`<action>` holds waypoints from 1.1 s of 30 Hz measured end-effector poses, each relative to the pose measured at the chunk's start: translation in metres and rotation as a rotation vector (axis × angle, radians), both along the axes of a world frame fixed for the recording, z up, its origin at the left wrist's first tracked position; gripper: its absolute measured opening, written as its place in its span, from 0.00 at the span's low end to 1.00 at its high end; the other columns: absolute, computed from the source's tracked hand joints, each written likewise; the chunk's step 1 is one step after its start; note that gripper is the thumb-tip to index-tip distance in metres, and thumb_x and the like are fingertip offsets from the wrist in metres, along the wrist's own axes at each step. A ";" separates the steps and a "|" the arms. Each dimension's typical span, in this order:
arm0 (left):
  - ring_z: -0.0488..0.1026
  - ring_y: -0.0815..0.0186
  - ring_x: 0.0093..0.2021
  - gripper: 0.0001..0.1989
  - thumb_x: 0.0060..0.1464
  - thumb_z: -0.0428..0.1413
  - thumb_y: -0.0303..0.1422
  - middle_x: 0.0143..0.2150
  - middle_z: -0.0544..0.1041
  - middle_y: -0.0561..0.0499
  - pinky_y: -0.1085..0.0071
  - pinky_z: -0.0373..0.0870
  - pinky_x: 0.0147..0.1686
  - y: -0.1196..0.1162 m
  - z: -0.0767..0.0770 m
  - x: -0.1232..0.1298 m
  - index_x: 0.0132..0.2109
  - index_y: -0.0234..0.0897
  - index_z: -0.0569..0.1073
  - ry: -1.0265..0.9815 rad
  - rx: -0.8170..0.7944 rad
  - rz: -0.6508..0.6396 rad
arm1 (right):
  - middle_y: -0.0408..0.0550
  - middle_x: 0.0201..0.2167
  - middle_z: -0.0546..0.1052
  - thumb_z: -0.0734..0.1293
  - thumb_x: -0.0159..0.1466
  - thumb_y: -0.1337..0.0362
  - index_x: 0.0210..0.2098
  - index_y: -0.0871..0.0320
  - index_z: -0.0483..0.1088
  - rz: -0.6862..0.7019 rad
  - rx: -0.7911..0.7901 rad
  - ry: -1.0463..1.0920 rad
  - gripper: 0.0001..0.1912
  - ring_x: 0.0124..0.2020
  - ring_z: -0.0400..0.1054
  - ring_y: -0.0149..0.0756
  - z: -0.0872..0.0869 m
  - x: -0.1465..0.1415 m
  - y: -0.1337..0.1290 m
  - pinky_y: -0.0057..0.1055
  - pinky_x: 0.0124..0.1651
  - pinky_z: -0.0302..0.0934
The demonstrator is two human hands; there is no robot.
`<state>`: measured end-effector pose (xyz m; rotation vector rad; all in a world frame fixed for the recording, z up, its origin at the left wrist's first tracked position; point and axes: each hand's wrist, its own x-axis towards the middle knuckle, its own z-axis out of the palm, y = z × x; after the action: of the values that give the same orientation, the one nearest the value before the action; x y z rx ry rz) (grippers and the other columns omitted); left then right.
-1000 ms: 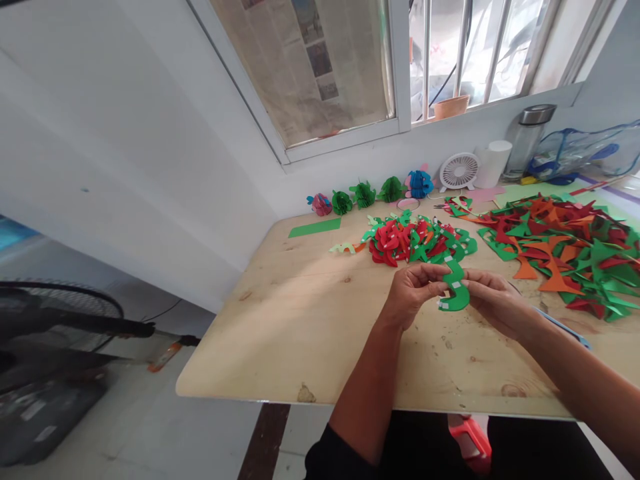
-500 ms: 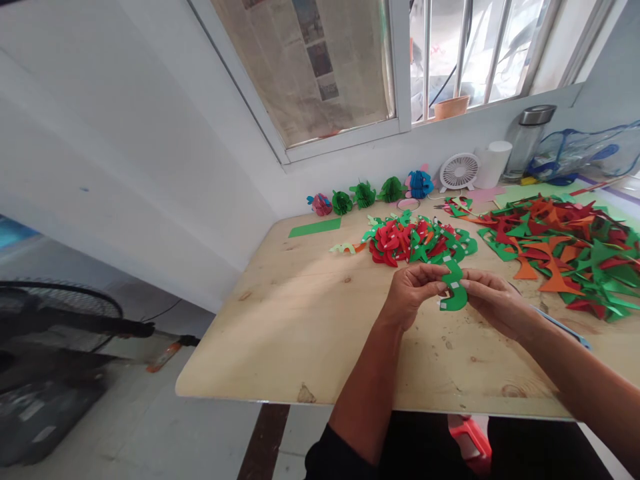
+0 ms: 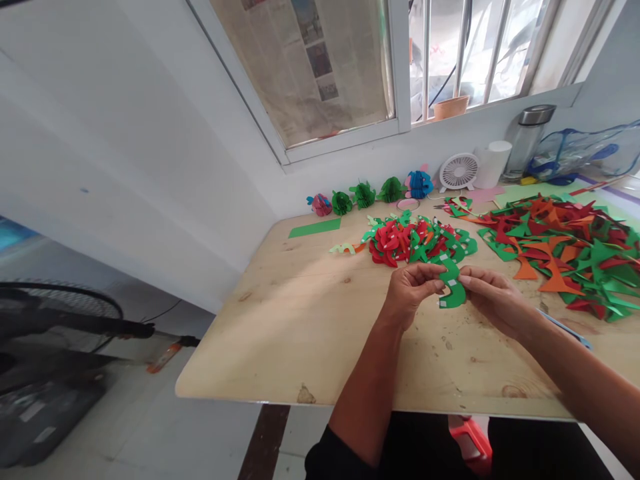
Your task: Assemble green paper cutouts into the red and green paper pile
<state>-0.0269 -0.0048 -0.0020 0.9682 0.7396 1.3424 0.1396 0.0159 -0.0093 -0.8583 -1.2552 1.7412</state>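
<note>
Between my hands, above the wooden table, is a curved green paper cutout (image 3: 454,293) with small white squares on it. My left hand (image 3: 411,288) pinches its left edge between thumb and fingers. My right hand (image 3: 493,297) has thumb and fingers closed at its right edge. Just behind lies a pile of red and green paper cutouts (image 3: 400,241), many with similar white squares. A pale green wavy strip (image 3: 341,249) sticks out at the pile's left. Partly under my right forearm is a blue, slim object (image 3: 567,328) whose kind I cannot make out.
A heap of red, orange and green paper scraps (image 3: 565,247) covers the table's right side. Along the wall stand folded paper figures (image 3: 364,195), a small white fan (image 3: 459,172) and a glass bottle (image 3: 527,143). A green paper strip (image 3: 315,228) lies at the back left.
The green cutout has tilted slightly and shifted a little to the left. My right thumb has drawn back slightly from its middle toward the right edge. My left hand keeps its pinch.
</note>
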 end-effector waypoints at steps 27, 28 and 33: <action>0.71 0.70 0.26 0.14 0.36 0.67 0.32 0.25 0.75 0.53 0.70 0.68 0.33 0.000 0.000 0.000 0.35 0.33 0.78 0.000 -0.028 -0.027 | 0.44 0.21 0.71 0.72 0.50 0.50 0.26 0.56 0.75 -0.131 0.094 -0.124 0.16 0.25 0.63 0.32 0.001 -0.003 0.002 0.28 0.27 0.59; 0.71 0.71 0.26 0.14 0.36 0.67 0.32 0.25 0.74 0.53 0.71 0.68 0.33 0.000 0.000 0.000 0.34 0.33 0.78 0.000 -0.025 -0.026 | 0.44 0.21 0.72 0.73 0.50 0.50 0.27 0.56 0.75 -0.137 0.096 -0.123 0.15 0.25 0.63 0.31 0.001 -0.003 0.002 0.28 0.27 0.59; 0.71 0.70 0.26 0.15 0.36 0.67 0.34 0.25 0.74 0.53 0.70 0.68 0.32 0.000 0.000 0.000 0.34 0.34 0.77 0.021 -0.027 -0.018 | 0.44 0.22 0.73 0.73 0.51 0.51 0.28 0.55 0.75 -0.140 0.106 -0.128 0.14 0.25 0.64 0.32 -0.003 -0.001 0.004 0.29 0.27 0.59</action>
<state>-0.0267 -0.0049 -0.0020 0.9660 0.7617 1.3056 0.1385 0.0199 -0.0119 -0.9843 -1.3252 1.5162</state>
